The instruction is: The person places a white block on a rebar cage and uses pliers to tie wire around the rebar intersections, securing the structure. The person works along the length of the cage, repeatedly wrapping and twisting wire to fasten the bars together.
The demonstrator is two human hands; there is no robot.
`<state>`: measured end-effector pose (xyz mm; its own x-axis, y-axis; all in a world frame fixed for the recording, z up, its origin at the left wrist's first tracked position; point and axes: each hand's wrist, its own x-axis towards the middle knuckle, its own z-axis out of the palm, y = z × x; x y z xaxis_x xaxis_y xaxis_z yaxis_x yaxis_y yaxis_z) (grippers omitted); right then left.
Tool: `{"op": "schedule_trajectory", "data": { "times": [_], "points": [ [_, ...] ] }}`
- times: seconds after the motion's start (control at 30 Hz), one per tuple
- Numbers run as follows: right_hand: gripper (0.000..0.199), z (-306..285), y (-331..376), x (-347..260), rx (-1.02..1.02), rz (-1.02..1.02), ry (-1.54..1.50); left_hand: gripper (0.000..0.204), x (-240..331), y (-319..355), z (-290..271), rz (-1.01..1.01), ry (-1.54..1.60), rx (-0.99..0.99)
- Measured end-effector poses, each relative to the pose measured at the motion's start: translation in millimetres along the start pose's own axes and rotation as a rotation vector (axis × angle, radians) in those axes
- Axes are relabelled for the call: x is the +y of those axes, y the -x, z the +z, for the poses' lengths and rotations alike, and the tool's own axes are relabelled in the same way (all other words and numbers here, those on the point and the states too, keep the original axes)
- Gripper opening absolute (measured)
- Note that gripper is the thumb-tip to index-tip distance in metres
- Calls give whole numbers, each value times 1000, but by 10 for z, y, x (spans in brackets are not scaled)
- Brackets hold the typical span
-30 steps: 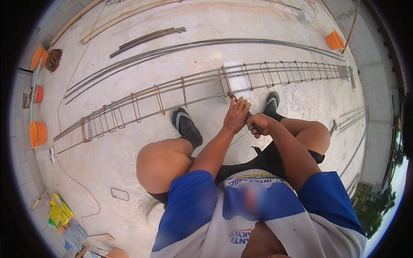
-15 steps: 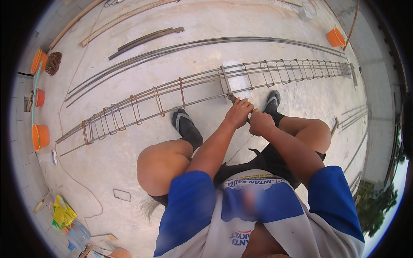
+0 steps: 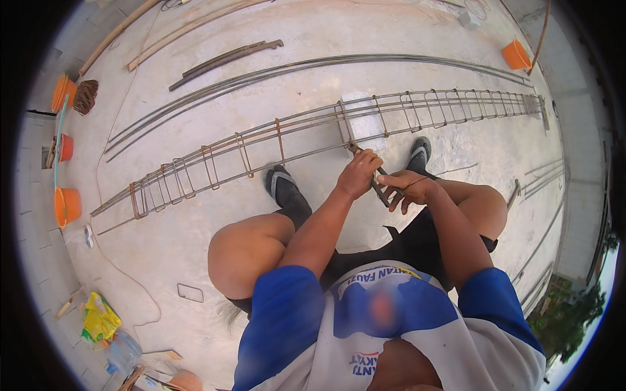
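My left hand (image 3: 359, 174) is closed round a pair of dark metal pincers (image 3: 380, 195), its jaws at the near bar of a long rebar cage (image 3: 306, 154). Beside it my right hand (image 3: 412, 188) has its fingers spread, the thumb by the lower handles. A thin dark wire (image 3: 456, 170) sticks out past the right hand; whether that hand holds it I cannot tell. The cage is made of long bars with rectangular stirrups and lies across in front of me, resting on a pale block (image 3: 365, 124).
My sandalled feet (image 3: 282, 182) stand near the cage. Beyond it lie long loose bars (image 3: 261, 73) and rusty steel pieces (image 3: 225, 63). Orange buckets (image 3: 67, 206) line the left wall; another bucket (image 3: 516, 55) stands far right. A loose stirrup (image 3: 190, 292) lies on the concrete floor.
My right hand has loosened from the pincers' handles and spread its fingers, baring the handles. The thin wire now shows beside it. My left hand keeps its grip.
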<state>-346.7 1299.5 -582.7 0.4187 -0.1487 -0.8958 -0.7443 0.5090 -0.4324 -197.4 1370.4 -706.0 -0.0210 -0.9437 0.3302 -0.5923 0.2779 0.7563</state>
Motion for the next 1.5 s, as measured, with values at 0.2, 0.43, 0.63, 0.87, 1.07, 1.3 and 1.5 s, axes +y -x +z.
{"op": "schedule_trajectory", "data": {
  "times": [0.2, 0.43, 0.63, 0.87, 1.07, 1.3, 1.5],
  "points": [
    [91, -275, 67, -212, 118, -64, 331, 41, 21, -260, -218, -158, 122, -274],
    [48, -47, -44, 126, 144, 146, 345, 33, -163, -407, -143, -248, 212, -481],
    [35, 820, 699, -116, 188, -321, 778, 23, -2, -429, 67, -128, -292, -708],
    [57, 31, 22, 91, 419, -139, 353, 15, 99, -651, 42, -295, -192, -835],
    [43, 34, -125, 431, -49, -122, -446, 41, -397, -241, -181, -612, 186, 127],
    [60, 495, -25, 323, 486, -324, 834, 47, 280, -180, -246, -1302, 1194, 218],
    [61, 412, 413, -162, 549, -457, 299, 14, 352, -633, -723, -975, 1387, 671]
  ]
}}
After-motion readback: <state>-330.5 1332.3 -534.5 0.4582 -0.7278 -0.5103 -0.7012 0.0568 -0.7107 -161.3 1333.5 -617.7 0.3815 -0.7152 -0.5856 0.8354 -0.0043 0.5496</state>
